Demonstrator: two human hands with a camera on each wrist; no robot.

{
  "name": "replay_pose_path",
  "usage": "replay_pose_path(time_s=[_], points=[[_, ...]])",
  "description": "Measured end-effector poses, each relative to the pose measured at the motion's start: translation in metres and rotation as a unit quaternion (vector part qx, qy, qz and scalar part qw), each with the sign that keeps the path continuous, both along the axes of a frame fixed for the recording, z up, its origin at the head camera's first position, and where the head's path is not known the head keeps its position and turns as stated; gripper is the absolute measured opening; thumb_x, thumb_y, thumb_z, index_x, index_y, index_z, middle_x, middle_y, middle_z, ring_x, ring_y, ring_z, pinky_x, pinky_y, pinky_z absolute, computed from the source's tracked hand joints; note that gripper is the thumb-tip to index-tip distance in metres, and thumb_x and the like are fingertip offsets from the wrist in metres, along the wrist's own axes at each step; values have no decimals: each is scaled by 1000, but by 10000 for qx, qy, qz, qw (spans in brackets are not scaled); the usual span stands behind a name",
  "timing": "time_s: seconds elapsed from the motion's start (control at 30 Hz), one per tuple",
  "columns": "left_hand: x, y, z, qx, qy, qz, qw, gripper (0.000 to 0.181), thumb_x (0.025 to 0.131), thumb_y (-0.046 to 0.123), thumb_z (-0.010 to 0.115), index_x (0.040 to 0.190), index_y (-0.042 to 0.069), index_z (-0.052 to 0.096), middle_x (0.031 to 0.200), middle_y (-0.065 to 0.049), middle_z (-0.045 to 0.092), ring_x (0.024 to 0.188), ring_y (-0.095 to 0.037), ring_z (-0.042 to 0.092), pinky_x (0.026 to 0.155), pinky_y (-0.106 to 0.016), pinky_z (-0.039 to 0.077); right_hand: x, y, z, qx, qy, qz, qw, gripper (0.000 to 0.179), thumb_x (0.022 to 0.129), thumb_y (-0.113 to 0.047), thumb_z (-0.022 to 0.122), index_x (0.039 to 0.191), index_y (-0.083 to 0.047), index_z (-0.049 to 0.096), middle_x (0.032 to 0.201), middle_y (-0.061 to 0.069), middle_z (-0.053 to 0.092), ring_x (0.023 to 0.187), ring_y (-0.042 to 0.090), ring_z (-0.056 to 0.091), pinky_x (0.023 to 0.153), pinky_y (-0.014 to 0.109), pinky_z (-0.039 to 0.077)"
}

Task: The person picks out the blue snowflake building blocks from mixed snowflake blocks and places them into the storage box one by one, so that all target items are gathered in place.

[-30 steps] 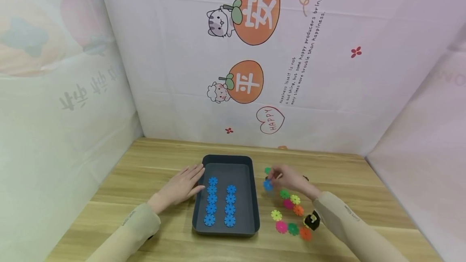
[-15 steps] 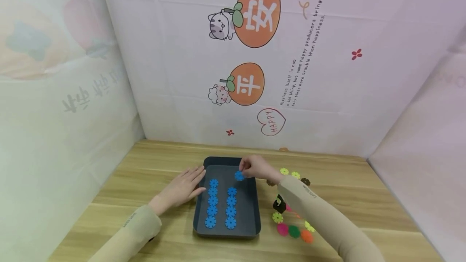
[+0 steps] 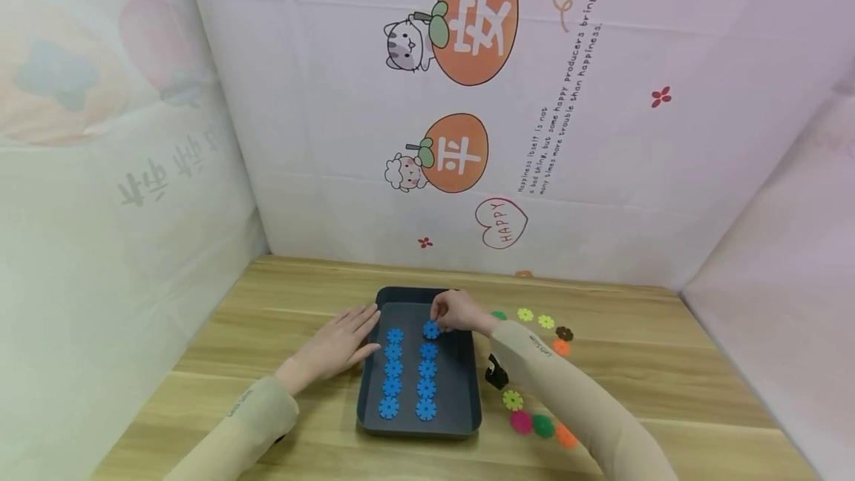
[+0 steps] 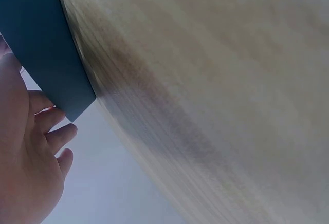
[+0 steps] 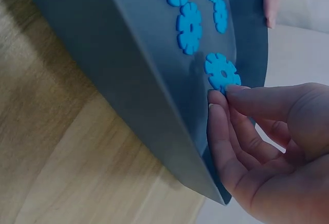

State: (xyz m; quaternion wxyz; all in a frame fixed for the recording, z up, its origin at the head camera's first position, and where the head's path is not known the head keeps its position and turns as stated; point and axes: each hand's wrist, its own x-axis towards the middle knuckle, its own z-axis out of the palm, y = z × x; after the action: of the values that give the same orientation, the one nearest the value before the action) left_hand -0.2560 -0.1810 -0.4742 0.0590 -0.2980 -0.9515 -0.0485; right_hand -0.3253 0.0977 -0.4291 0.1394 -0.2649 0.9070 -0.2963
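My right hand [image 3: 459, 312] pinches a blue notched disc [image 5: 222, 72] between thumb and fingertips, over the far right part of a dark grey tray [image 3: 454, 421]. In the right wrist view the disc is tilted, and a gap shows between it and the nearest disc of the right column [image 5: 189, 29]. Two columns of blue discs lie in the tray, the left column [image 3: 392, 368] being the longer row laid down. My left hand [image 3: 339, 341] rests with straight fingers on the tray's left rim; in the left wrist view its fingers [image 4: 60, 137] lie by the tray wall.
To the right of the tray, several coloured notched discs lie on the wooden table [image 3: 320, 421], among them a pink disc [image 3: 521, 422], a dark green disc [image 3: 544, 426] and a brown disc [image 3: 564, 334]. My right sleeve covers part of them. A printed cloth wall [image 3: 347, 132] stands behind.
My right hand has carried the blue disc from right of the tray leftwards over it, then slightly down toward the right column. The left hand has stayed on the rim.
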Motion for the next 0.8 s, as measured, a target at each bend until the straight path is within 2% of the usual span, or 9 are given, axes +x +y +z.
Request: replay_pose_path(time_s=[0.47,0.8], points=[[-1,-1,-1,-84,-31,19,10000,65,105,46,42,153,3,36,161,-16,34,148,-34,36,123,-51,29,-1,-6,-10,2,-205,-338,9992,3,87,7,66,90,6,66,82,15,71,72,23,72,67,31,63],[-1,0,0,-37,5,1,10000,65,104,45,44,152,2,37,160,-16,35,147,-34,37,122,-52,30,2,-8,-12,79,-119,-373,9992,4,85,7,68,88,4,68,80,15,72,69,22,71,66,33,62]])
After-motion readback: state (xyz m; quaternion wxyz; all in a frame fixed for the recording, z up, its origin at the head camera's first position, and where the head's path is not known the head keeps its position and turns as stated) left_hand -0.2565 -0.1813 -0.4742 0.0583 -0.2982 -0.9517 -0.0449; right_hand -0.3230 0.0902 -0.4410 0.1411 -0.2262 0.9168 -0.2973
